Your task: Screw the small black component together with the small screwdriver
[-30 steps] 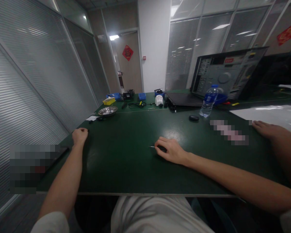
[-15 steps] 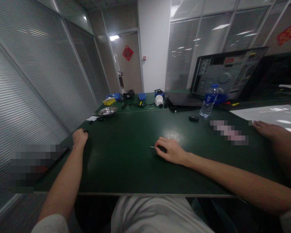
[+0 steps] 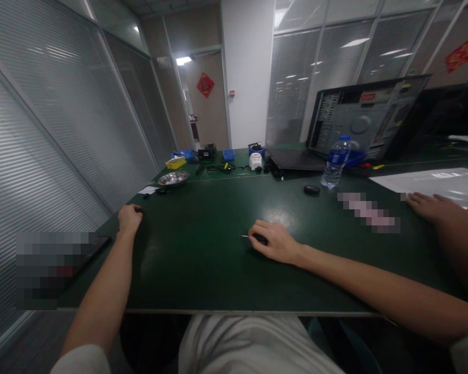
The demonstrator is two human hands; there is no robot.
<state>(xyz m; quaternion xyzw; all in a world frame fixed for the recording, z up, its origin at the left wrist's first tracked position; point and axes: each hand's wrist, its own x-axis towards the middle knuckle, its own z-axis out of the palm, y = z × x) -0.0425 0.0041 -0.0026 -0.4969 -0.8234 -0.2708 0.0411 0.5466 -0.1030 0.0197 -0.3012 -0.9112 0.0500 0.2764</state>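
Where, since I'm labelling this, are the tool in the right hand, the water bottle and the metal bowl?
Tool (image 3: pixel 261 239): head view, on its dark handle.
Water bottle (image 3: pixel 337 158): head view, on its blue label.
Metal bowl (image 3: pixel 174 184): head view, on its near wall.

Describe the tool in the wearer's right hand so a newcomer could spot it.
On the green table, find the wearer's right hand, near the middle. It holds a black-handled tool; unlike the black rounded object farther back, this has a thin, pale shaft pointing left.
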